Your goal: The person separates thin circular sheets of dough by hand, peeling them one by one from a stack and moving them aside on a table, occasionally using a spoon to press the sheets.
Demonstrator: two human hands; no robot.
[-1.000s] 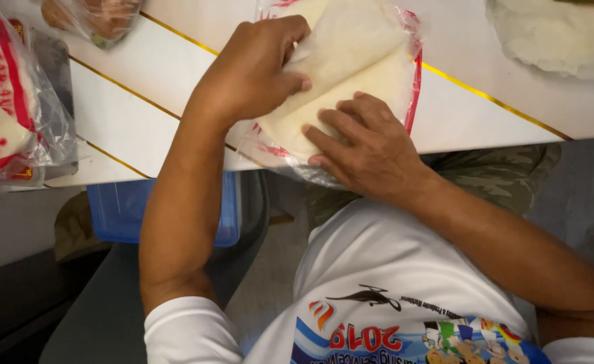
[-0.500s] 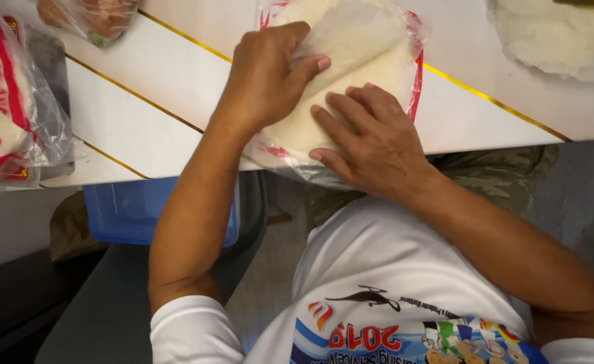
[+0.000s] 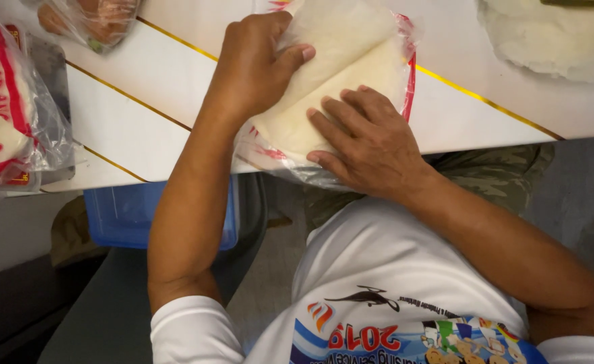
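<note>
At the near edge of the white desk (image 3: 142, 87), the left hand (image 3: 253, 64) pinched a pale thin sheet (image 3: 341, 37), peeling it upward. Just beside it, the right hand (image 3: 368, 141) lay flat and open, pressing the bagged stack (image 3: 324, 118). Separating fully seemed to need slow, gentle pulling.

Two bare hands are in view, the left hand (image 3: 253, 64) and the right hand (image 3: 364, 138), both on one clear plastic bag with red trim (image 3: 405, 74) lying on the white table with gold lines (image 3: 149, 87). That bag holds one stack of pale round flat wrappers (image 3: 351, 61); how many sheets it has cannot be told. Left of it lie two more clear bags: one red-printed bag (image 3: 7, 114) and one bag of brownish food (image 3: 88, 20). Right of it sits one loose white round stack (image 3: 553, 37). Below the table edge stands one blue plastic bin (image 3: 125, 212).
</note>
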